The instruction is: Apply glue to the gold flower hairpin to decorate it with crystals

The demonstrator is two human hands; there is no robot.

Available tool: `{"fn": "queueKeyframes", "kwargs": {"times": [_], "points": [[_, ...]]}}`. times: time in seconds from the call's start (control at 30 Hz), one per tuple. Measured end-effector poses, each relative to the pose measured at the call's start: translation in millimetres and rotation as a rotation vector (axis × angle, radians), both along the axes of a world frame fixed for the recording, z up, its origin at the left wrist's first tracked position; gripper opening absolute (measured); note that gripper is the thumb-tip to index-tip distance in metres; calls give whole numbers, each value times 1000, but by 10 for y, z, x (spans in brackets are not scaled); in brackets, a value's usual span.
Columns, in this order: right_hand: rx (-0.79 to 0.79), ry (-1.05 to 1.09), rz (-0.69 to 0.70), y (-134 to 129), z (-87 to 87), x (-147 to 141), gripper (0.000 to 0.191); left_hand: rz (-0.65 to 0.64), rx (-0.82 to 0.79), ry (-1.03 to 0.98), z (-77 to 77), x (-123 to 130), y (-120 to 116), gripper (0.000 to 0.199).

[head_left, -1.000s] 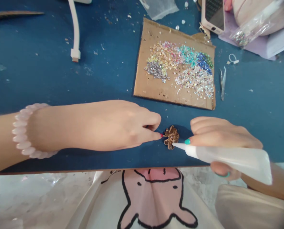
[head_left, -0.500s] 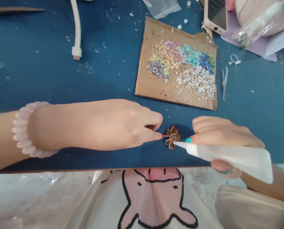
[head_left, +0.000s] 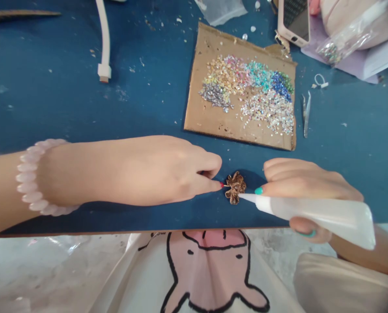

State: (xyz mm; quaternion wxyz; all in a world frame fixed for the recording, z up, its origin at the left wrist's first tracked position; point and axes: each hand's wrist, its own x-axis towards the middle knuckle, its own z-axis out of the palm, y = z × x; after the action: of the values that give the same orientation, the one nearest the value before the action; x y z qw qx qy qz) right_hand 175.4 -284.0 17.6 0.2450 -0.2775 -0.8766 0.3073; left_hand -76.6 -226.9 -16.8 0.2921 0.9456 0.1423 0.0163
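Observation:
A small brown, glossy, flower-shaped ornament (head_left: pixel 235 188) is close to the table's near edge. My left hand (head_left: pixel 180 171), wearing a pale pink bead bracelet (head_left: pixel 29 177), is closed in a pinch on the thin pin at the ornament's left side. In my right hand (head_left: pixel 311 180) is a translucent white glue tube (head_left: pixel 324 217), gripped between thumb and fingers. Its narrow nozzle points left, with the tip at the ornament's lower right petal. Whether any glue is coming out is too small to tell.
Beyond my hands lies a cardboard piece (head_left: pixel 210 124) bearing piles of coloured chips. Tweezers (head_left: pixel 306 115) rest to its right, under a small white loop. A phone (head_left: pixel 294 21) and plastic bags are at the back right. A white cable (head_left: pixel 104 43) hangs in from the back left.
The glue tube and my right hand have shifted very slightly to the right, the nozzle tip drawing toward the petal's edge. My left hand and the ornament stay nearly the same.

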Motion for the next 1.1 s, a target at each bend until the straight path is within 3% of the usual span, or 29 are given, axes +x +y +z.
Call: {"fn": "queueKeyframes", "kwargs": {"times": [0.13, 0.23, 0.37, 0.57, 0.77, 0.97, 1.1], "points": [[-10, -4, 22, -12, -6, -1, 25, 6, -50, 16, 5, 20, 8, 35], [22, 30, -43, -40, -45, -13, 27, 6, -54, 29, 1, 23, 17, 35], [50, 107, -162, -73, -115, -37, 28, -13, 2, -4, -17, 1, 23, 32], [35, 140, -177, -70, -146, -27, 28, -107, 165, -164, -64, -15, 19, 22], [48, 137, -187, -76, -134, -20, 25, -122, 188, -181, -60, 3, 14, 22], [0, 4, -14, -33, 16, -12, 27, -90, 105, -118, -3, 21, 14, 31], [-31, -16, 6, -24, 61, 22, 27, -84, 71, -106, 2, 42, 14, 32]]}}
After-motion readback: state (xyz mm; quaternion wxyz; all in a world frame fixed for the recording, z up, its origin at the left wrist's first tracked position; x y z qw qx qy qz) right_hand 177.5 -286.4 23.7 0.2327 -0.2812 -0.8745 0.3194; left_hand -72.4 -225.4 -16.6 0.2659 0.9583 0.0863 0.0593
